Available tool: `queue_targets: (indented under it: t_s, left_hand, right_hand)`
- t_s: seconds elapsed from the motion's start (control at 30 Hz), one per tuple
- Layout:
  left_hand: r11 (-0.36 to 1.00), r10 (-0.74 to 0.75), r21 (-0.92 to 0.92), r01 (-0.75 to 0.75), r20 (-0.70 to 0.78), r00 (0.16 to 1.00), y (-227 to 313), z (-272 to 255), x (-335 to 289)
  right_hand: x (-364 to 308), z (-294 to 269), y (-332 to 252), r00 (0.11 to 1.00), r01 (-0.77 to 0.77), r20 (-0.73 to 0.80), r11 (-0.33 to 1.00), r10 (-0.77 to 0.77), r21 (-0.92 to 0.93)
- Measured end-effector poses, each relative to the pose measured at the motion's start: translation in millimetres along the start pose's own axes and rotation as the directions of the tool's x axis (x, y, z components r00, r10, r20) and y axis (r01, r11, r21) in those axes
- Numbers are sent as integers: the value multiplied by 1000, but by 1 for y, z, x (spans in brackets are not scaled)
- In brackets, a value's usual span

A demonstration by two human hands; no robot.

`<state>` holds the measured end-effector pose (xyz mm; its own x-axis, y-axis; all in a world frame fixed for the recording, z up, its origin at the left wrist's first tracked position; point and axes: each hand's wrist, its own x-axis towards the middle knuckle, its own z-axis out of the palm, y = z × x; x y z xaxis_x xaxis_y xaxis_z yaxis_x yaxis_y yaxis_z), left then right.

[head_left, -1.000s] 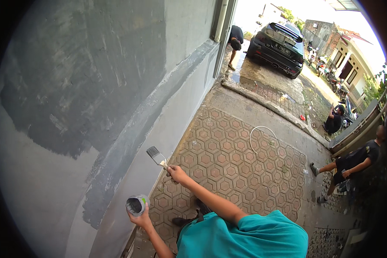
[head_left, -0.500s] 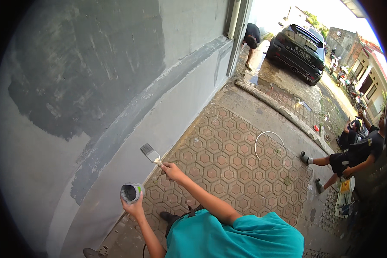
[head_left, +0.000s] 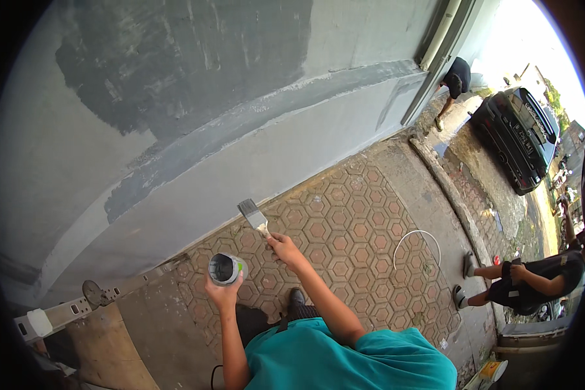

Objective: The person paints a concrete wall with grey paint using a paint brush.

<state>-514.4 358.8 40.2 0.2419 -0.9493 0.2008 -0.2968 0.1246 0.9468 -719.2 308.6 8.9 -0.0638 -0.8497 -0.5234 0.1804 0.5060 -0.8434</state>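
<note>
a broad grey plastered wall [head_left: 286, 146] fills the upper left, with a darker grey, uneven-edged patch [head_left: 195, 58] on its upper part and a similar dark band running along it lower down. beside its foot spreads a floor of brown and reddish hexagon-patterned paving [head_left: 364, 240]. beyond a low raised concrete edge [head_left: 458, 208] stands a black car [head_left: 520, 140], its rear turned this way. a person in dark shirt and shorts [head_left: 543, 283] stands at the right side; another person in dark clothes [head_left: 458, 78] bends over near the far end of the wall. the wearer's teal cloth shirt [head_left: 351, 361] shows at the lower edge. a thin white curved hose [head_left: 419, 231] lies on the paving, right of the hands. the left hand [head_left: 222, 294] is wrapped around a round grey can with a green mark [head_left: 231, 279], its open mouth facing up and its inside dark grey. the right hand [head_left: 283, 248] grasps the pale handle of a flat paintbrush with grey bristles [head_left: 256, 218], near the can and apart from it, bristles pointing up and left.
</note>
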Motion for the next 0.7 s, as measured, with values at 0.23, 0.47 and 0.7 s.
queue_targets:
  t_s: [0.23,0.47,0.7]
  left_hand:
    - [999,33,22,-33,-25,999,1,-12,-18]
    - [993,120,10,-120,-96,988,12,-56,-32]
    - [987,141,-57,-150,-138,980,-8,-109,-64]
  right_hand:
    - [-50,-14,-20,999,-44,5,999,44,-16]
    - [-75,-5,0,998,39,-60,999,-38,21]
    - [-124,19,31,999,-29,-26,998,30,60]
